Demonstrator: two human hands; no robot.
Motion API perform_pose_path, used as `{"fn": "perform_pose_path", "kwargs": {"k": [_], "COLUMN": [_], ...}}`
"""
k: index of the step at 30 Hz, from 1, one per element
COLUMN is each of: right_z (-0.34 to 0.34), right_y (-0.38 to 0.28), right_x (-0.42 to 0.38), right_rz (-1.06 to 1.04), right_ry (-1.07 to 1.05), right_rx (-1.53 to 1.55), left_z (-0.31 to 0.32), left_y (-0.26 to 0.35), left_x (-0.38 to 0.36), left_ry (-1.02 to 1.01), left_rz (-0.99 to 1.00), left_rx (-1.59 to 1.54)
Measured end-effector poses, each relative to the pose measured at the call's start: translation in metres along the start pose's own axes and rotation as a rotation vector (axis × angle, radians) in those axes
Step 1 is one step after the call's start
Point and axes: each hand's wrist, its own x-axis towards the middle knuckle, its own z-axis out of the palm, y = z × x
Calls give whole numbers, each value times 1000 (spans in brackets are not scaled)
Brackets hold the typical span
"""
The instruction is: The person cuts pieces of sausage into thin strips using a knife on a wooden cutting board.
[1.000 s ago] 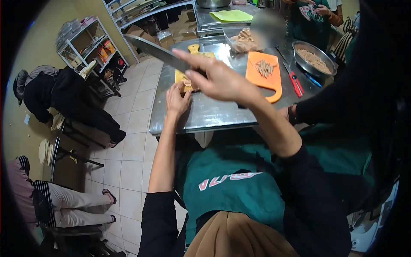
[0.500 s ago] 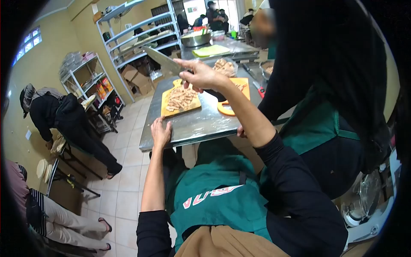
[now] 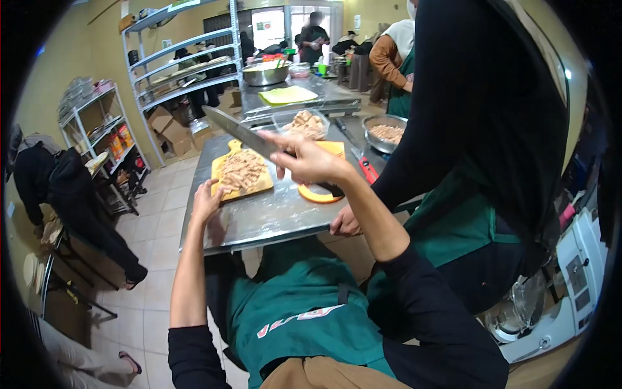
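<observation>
My right hand (image 3: 314, 159) is closed round the handle of a large kitchen knife (image 3: 238, 131), held above the table with its blade pointing up and left. Beneath the blade lies a yellow wooden cutting board (image 3: 234, 146) heaped with pale tan meat strips (image 3: 243, 170). At that board's near left corner is my left hand (image 3: 206, 202), thumb and fingers closed about the edge. Partly hidden behind my right hand and wrist is a second, orange-yellow board (image 3: 335, 148). An orange curved handle-like piece (image 3: 319, 196) shows just below my right hand.
A metal table (image 3: 278, 223) bears a tub of meat pieces (image 3: 304, 123), a metal bowl (image 3: 385, 133) and a red-handled tool (image 3: 368, 170). Close on my right stands a person in dark clothes, whose hand (image 3: 346, 222) is at the table edge. Shelves (image 3: 184, 65) stand behind.
My view has shifted, so the table sits lower and further left. My left hand has moved from the table's edge onto the board's corner. The knife stays raised in my right hand.
</observation>
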Motion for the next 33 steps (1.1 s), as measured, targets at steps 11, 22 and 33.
{"fn": "perform_pose_path", "kwargs": {"k": [11,22,33], "right_z": [35,60,61], "right_y": [27,50,70], "right_x": [-22,8,44], "right_rz": [245,403,537], "right_ry": [-67,-103,-185], "right_rx": [-2,-149,-167], "left_z": [28,17,21], "left_y": [-39,18,24], "left_x": [-12,-16,-10], "left_ry": [41,68,90], "left_rz": [42,-236,-233], "left_rx": [-110,-115,-19]}}
